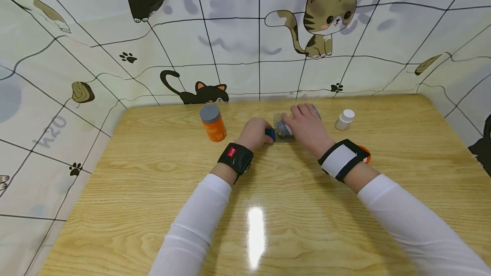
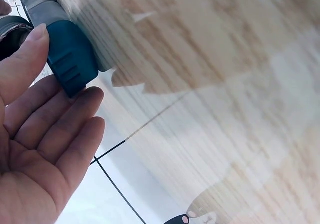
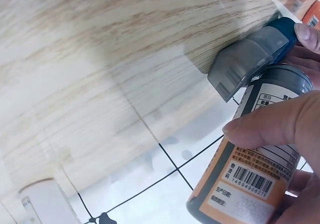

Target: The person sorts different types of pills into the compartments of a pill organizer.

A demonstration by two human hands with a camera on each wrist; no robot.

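Note:
My left hand (image 1: 255, 133) pinches the blue end of a small pill box (image 2: 72, 54) between thumb and fingers. Its translucent grey part (image 3: 242, 59) points away from that hand, close over the table. With thumb and fingers wrapped round it, my right hand (image 1: 308, 127) holds a grey pill bottle (image 3: 240, 179) with an orange and white label. The bottle is tilted, and its uncapped mouth (image 2: 15, 32) is right beside the pill box. In the head view the right hand hides much of the bottle.
An orange bottle with a grey lid (image 1: 213, 123) stands left of my hands. A small white bottle (image 1: 345, 119) stands at the back right. An orange round object (image 1: 366, 154) shows partly behind my right wristband. A cat-printed cloth (image 1: 238, 41) hangs behind the wooden table (image 1: 153, 208).

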